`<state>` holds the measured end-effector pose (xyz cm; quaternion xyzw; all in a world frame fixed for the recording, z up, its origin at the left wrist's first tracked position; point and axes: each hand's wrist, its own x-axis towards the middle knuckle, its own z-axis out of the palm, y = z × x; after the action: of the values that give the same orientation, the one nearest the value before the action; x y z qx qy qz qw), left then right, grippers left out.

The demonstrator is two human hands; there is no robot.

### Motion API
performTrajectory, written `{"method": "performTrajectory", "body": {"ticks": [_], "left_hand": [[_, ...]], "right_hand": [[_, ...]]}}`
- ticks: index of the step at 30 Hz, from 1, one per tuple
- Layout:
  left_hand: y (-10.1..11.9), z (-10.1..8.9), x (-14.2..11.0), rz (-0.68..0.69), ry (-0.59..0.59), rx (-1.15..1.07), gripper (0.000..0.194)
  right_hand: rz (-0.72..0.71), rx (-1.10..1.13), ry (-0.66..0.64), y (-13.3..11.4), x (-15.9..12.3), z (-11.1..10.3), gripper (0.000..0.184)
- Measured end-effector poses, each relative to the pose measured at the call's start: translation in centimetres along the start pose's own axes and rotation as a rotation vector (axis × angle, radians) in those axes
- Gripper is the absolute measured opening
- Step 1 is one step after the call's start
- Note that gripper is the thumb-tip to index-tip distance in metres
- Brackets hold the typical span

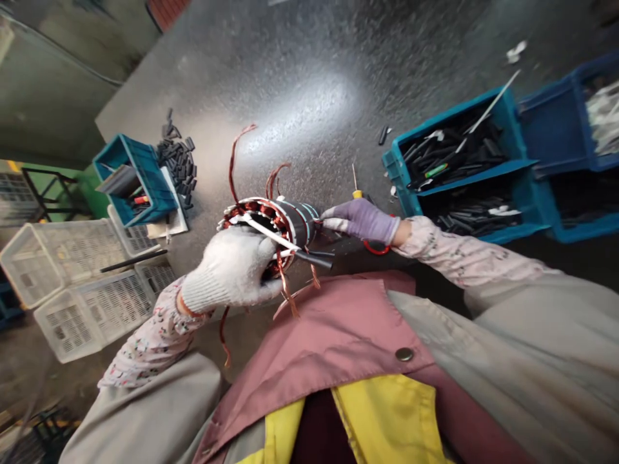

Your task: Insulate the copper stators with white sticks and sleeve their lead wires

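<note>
A motor stator [294, 222] with copper windings lies on its side at the near edge of the table, its open end facing left. My left hand [236, 264], in a white knit glove, is closed round the rim of that end. Bundles of copper wire [234, 161] stick out above and below it. A white sleeve [268, 231] and a black tube [314, 259] lie across the winding, close to my left fingers. At the stator's right end is my right hand [360, 220], in a purple glove, its fingertips pressed together against the edge. What those fingertips pinch is partly hidden.
Behind my right hand lie a yellow-handled screwdriver [357, 193] and a red-handled tool [376, 248]. Blue bins [396, 161] of black tubes stand at right. A pile of short black tubes [176, 161] and a blue bin [159, 193] are at left, beyond white crates [97, 316].
</note>
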<state>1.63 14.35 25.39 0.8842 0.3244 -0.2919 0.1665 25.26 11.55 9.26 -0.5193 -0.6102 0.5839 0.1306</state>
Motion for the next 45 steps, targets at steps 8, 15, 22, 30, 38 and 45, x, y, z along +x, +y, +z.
{"method": "performTrajectory", "body": {"ticks": [8, 15, 22, 30, 38, 45], "left_hand": [[-0.2, 0.3, 0.0, -0.003, 0.032, 0.010, 0.043], [-0.1, 0.4, -0.4, 0.045, 0.070, -0.008, 0.042], [-0.1, 0.7, -0.3, 0.013, 0.073, -0.040, 0.041], [-0.7, 0.4, -0.1, -0.011, 0.023, 0.039, 0.044], [-0.7, 0.2, 0.0, 0.017, 0.016, 0.056, 0.043], [-1.5, 0.3, 0.1, 0.047, 0.032, 0.110, 0.040]], "right_hand": [[0.204, 0.247, 0.052, -0.7, -1.8, 1.4, 0.019], [0.388, 0.409, -0.176, -2.4, -0.7, -0.6, 0.023], [0.068, -0.462, -0.013, -3.7, 0.2, 2.5, 0.029], [0.088, 0.044, -0.100, -1.5, 0.7, -0.6, 0.037], [0.184, -0.079, -0.041, -3.2, 0.1, 1.7, 0.027], [0.116, -0.420, 0.034, -5.5, 0.1, 2.9, 0.024]]}}
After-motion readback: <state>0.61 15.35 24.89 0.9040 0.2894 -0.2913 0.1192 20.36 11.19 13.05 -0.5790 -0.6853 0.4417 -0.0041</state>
